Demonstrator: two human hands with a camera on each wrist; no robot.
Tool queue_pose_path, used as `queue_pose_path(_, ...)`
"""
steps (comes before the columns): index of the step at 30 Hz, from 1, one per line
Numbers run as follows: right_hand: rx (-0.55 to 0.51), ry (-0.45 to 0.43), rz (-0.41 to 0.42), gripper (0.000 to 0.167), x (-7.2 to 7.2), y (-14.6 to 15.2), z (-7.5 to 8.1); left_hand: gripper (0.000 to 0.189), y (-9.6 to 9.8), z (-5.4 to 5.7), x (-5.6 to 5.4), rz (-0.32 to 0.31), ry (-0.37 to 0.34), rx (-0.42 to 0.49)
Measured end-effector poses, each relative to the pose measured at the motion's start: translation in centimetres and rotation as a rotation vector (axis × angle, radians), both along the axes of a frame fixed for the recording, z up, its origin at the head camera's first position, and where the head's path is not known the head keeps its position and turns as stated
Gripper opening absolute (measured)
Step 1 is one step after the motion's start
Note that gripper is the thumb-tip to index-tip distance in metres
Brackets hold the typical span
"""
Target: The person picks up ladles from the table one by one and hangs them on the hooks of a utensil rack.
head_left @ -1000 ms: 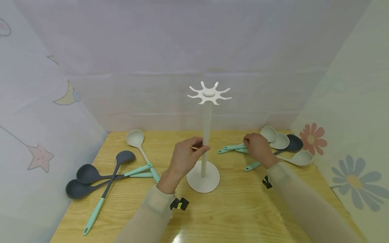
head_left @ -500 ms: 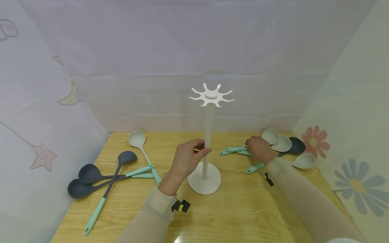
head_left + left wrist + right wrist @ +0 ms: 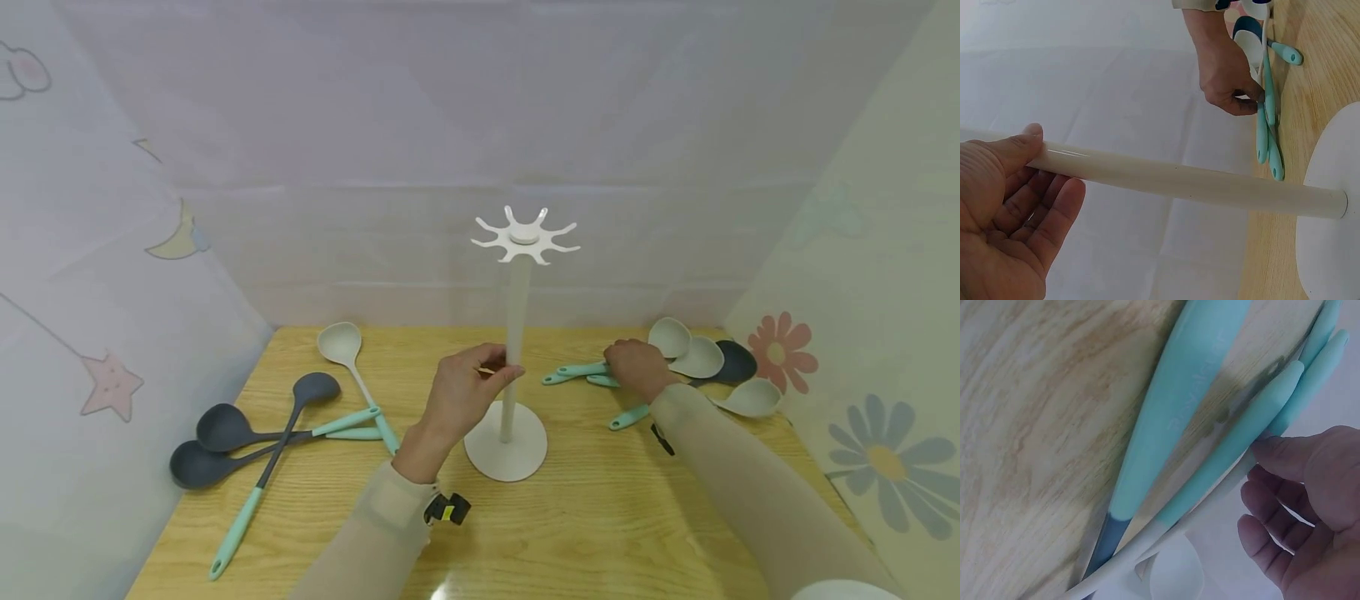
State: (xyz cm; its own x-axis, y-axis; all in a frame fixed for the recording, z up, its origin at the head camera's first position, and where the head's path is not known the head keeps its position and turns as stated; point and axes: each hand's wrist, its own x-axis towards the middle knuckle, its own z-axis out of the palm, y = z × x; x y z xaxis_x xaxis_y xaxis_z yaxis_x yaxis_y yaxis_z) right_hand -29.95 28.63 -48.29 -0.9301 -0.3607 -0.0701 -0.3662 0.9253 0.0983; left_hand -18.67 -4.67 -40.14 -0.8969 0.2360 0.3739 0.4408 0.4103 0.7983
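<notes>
In the head view, the left hand (image 3: 459, 392) is holding the upright pole (image 3: 517, 308) of the white stand (image 3: 489, 454) from the left, its fingers (image 3: 513, 372) partly curling round it. The right hand (image 3: 637, 367) is resting over the mint handles (image 3: 581, 370) of the ladles (image 3: 697, 357) on the far right of the table (image 3: 585, 525), and is clearly the nearer hand to them. Those handles are running roughly left to right, their holed ends pointing left toward the stand and their bowls lying to the right. The hooked top (image 3: 525, 236) is rising left of the right hand and well above it; the next move seems to be turning on that line.

In the left wrist view, the left thumb (image 3: 1033, 132) is pressing the pole while the other fingers are bending loosely below.

In the right wrist view, the thumb and a partly hidden finger are apparently pinching a white ladle (image 3: 1229, 478) where its handle is meeting the shaft; the remaining fingers are curling free. A second white ladle (image 3: 1232, 450) is lying just beside it.
</notes>
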Motion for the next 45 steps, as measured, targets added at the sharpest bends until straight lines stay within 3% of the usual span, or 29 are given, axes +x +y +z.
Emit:
queue_pose_path(7,0.073,-0.003,0.034,0.012,-0.3,0.5,-0.2,0.028,0.0,-0.1,0.0,-0.006,0.010,0.003)
queue_pose_path(12,0.029,0.034,0.064,0.022,-0.2,0.9,-0.1,0.028,0.0,0.0,-0.1,-0.004,0.005,0.005)
queue_pose_path(16,-0.064,0.067,0.042,0.025,-0.4,1.4,0.7,0.027,0.0,0.0,-0.1,-0.007,0.009,0.001)
queue_pose_path(21,-0.188,0.134,-0.011,0.008,-0.7,1.9,2.5,0.027,0.0,0.0,-0.2,-0.009,0.021,-0.013)
queue_pose_path(27,-0.363,0.270,-0.037,0.020,0.2,1.6,4.9,0.026,0.0,0.0,-0.2,0.000,0.019,-0.029)
queue_pose_path(35,-0.563,0.423,-0.060,0.029,1.0,0.7,6.2,0.027,-0.1,0.0,-0.1,0.008,0.006,-0.032)
queue_pose_path(42,-0.723,0.551,-0.129,0.025,2.1,0.2,7.6,0.027,-0.1,0.1,0.0,0.002,0.006,-0.035)
queue_pose_path(45,-0.773,0.551,-0.156,0.024,2.8,0.0,8.2,0.027,-0.1,0.1,0.0,0.000,0.014,-0.038)
